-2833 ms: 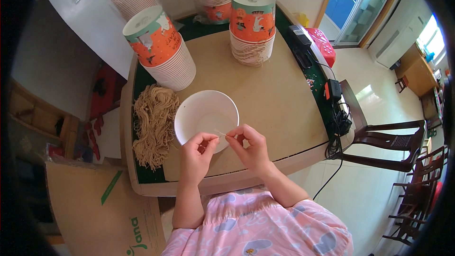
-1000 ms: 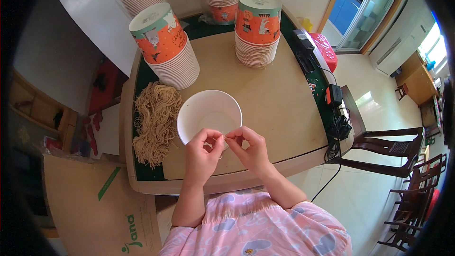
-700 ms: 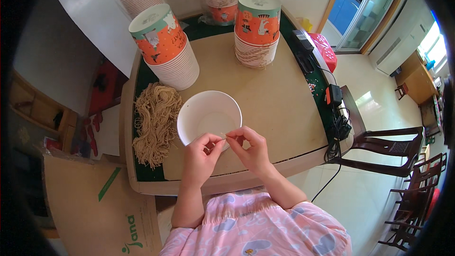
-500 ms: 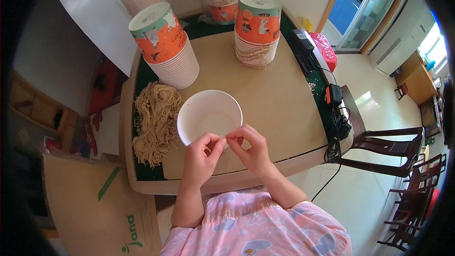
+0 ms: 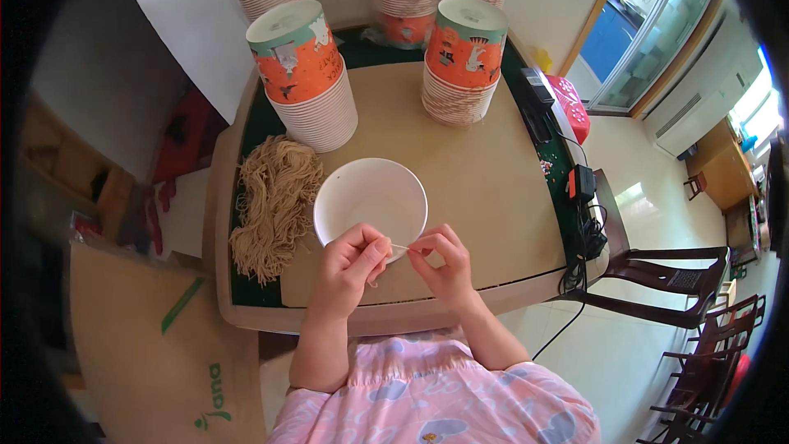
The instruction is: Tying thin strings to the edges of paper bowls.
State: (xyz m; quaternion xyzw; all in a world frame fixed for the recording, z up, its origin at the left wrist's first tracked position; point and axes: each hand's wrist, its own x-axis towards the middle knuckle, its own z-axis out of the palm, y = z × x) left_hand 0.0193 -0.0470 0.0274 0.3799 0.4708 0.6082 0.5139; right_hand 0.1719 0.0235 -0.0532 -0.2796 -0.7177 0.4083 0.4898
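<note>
A white paper bucket (image 5: 370, 197) stands at the near middle of the table, its open mouth facing up. Over its near rim, my left hand (image 5: 353, 265) is closed in a pinch on a thin pale string (image 5: 399, 247). A short bit of the string hangs below those fingers. My right hand (image 5: 444, 261) pinches the string's other end between thumb and forefinger, and a short length runs between both hands. Left of the bucket lies a loose bundle of beige string (image 5: 278, 197).
Behind are upside-down stacks of orange-and-green paper buckets, one at left (image 5: 306, 74) and one at right (image 5: 465, 57), with more along the wall. Black cables and adapters (image 5: 585, 222) line the table's right edge. A dark wooden chair (image 5: 666, 279) stands right; a cardboard box (image 5: 156, 345) is at lower left.
My hands have drawn slightly apart, so a length of string now shows between them. The whole view has shifted a little.
</note>
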